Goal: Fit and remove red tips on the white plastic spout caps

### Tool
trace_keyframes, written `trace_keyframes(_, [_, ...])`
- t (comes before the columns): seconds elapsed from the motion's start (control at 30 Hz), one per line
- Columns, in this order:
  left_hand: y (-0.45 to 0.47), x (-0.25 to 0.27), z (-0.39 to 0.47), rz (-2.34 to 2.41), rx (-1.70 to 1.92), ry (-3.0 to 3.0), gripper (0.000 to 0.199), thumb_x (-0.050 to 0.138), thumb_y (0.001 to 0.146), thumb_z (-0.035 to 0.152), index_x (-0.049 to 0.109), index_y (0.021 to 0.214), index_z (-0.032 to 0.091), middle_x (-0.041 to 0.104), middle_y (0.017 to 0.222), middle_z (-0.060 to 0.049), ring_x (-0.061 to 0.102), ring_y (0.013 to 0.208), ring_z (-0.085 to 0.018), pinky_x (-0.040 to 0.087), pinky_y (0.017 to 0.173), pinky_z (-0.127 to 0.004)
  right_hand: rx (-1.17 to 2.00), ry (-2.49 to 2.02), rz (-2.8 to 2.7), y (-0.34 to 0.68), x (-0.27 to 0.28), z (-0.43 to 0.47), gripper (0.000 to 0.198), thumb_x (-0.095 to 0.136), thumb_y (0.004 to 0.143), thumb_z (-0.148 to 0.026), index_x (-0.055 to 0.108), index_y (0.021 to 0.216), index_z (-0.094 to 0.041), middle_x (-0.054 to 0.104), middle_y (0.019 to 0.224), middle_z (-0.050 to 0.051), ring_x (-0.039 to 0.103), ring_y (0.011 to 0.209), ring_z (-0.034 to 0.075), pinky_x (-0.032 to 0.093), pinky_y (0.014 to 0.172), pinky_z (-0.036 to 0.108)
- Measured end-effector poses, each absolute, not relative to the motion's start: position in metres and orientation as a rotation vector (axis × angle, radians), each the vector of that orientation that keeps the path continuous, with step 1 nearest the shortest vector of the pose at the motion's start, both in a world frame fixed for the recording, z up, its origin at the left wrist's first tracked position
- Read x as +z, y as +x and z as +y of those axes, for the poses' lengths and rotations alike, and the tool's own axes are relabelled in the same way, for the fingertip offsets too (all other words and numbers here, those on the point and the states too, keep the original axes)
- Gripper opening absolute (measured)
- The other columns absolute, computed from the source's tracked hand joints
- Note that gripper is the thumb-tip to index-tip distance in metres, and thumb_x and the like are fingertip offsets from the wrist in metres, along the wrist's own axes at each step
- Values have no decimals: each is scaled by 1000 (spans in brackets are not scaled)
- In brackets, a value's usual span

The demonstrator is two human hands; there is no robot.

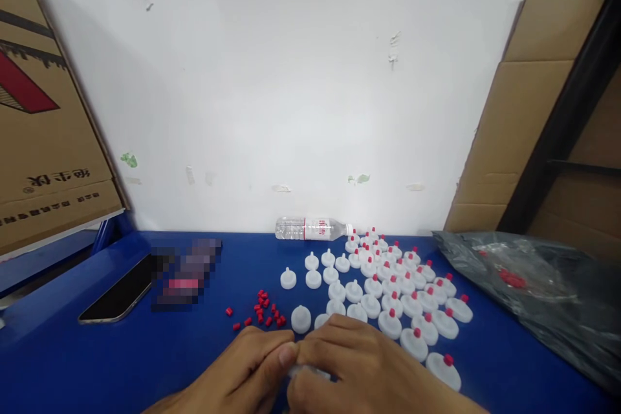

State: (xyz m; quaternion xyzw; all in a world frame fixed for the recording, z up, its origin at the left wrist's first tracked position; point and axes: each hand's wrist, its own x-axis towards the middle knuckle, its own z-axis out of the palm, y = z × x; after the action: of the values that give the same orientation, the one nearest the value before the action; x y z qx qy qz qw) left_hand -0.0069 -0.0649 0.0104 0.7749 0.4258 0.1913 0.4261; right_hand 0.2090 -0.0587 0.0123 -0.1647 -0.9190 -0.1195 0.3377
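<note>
My left hand [247,369] and my right hand [359,369] meet at the bottom middle, fingers bent and pressed together. Between them shows a bit of a white plastic nozzle lid [310,372], mostly hidden by my fingers. Whether a red cap sits on its tip cannot be seen. Small loose red caps [262,302] lie scattered just beyond my left hand. Ahead of my right hand are several white round nozzle lids with bare tips, one of them a lid [301,319] close to my fingertips. Farther right, many similar lids [414,344] wear red caps.
A clear plastic bottle [313,229] lies on its side against the wall. To the left are a phone [119,291] and a blurred-out item [187,275]. A grey plastic bag [543,310] covers the table's right side, with a clear bag of red pieces [513,279] on it. Cardboard [514,116] stands behind.
</note>
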Motion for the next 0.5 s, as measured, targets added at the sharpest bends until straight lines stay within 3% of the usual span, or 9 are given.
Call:
trace_keyframes(0.1, [-2, 8, -59, 883, 422, 1696, 57, 31, 102, 68, 50, 79, 20, 40, 57, 7, 37, 47, -9, 28, 42, -20, -399, -422, -2333, 207, 11, -59, 22, 53, 99, -13, 57, 79, -22, 71, 80, -4, 66, 66, 11, 47, 67, 25])
trace_keyframes(0.27, [-14, 5, -39, 777, 629, 1380, 58, 38, 100, 69, 32, 65, 23, 26, 53, 11, 26, 31, -5, 10, 31, -22, -495, -511, -2278, 238, 24, -46, 21, 48, 99, -8, 64, 89, -19, 73, 90, 5, 68, 76, 15, 52, 70, 27])
trace_keyframes(0.4, [-30, 12, -13, 966, 1020, 1545, 57, 42, 103, 60, 26, 62, 22, 26, 56, 9, 25, 42, -7, 25, 45, -23, -173, -912, -2154, 278, 38, -26, 9, 57, 102, -23, 65, 105, -23, 71, 100, 5, 69, 84, 17, 54, 71, 28])
trace_keyframes(0.5, [-36, 10, 3, 1203, 1041, 1821, 54, 41, 102, 60, 31, 65, 23, 29, 60, 8, 30, 53, -11, 31, 52, -25, -113, -1080, -2093, 290, 36, -13, 19, 56, 103, -33, 67, 115, -24, 73, 110, 7, 70, 97, 22, 56, 79, 34])
